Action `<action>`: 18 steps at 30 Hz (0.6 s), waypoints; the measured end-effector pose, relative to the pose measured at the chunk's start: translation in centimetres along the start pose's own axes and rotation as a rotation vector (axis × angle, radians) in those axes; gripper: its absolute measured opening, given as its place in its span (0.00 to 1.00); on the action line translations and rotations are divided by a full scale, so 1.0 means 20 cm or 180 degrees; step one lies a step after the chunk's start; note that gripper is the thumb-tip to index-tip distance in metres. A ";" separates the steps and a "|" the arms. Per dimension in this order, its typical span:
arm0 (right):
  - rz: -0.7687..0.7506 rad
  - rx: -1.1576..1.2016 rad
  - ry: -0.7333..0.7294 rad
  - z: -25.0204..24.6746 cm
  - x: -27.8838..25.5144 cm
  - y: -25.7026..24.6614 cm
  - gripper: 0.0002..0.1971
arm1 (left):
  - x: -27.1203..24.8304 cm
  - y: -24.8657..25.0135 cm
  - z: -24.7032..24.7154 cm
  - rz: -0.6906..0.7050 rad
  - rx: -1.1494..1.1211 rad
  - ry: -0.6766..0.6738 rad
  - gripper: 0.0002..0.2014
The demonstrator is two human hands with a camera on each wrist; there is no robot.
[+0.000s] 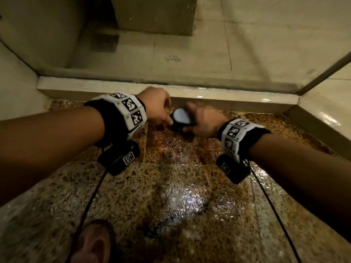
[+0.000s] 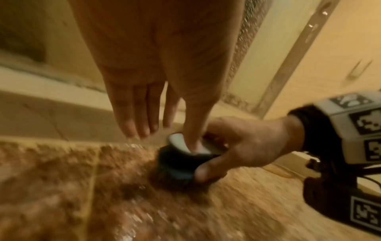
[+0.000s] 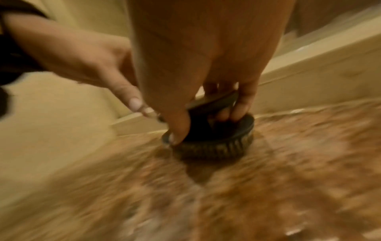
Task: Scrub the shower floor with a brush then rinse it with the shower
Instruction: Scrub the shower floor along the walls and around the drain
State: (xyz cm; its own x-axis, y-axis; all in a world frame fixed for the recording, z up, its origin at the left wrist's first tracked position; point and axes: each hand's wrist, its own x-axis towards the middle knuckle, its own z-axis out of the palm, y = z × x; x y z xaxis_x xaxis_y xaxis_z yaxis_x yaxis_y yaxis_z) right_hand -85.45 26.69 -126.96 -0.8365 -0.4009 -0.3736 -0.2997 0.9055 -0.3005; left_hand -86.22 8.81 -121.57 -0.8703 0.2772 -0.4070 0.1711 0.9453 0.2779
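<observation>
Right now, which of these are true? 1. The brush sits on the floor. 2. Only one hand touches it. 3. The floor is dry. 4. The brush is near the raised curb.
1. True: the brush has its bristles on the speckled floor.
2. False: the right hand grips its handle and the left hand presses a thumb on top.
3. False: the floor glistens with water.
4. True: the brush is close to the curb.

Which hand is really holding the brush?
The right hand: its fingers curl under the brush handle and its thumb clamps the base. The left hand only presses its thumb on the grey top, other fingers straight.
</observation>
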 end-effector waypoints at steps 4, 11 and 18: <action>0.0638 -0.0337 0.0291 0.03 0.00 0.05 0.33 | 0.05 -0.08 -0.02 -0.0299 -0.0178 0.0405 0.14; -0.0813 -0.0329 -0.1151 0.18 -0.29 -0.23 0.23 | 0.02 -0.06 0.04 -0.0278 -0.0034 0.0332 0.06; 0.0313 -0.0441 0.0066 0.04 0.08 -0.09 0.40 | -0.04 -0.06 0.14 -0.0341 0.0036 0.0247 0.07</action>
State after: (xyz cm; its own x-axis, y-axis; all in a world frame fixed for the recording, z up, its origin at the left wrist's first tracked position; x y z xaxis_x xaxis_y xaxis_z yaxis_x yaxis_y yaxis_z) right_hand -85.85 24.27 -127.62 -0.8738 -0.3076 -0.3766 -0.2751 0.9513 -0.1389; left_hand -84.52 7.89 -124.02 -0.9170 0.1607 -0.3650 0.0800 0.9707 0.2264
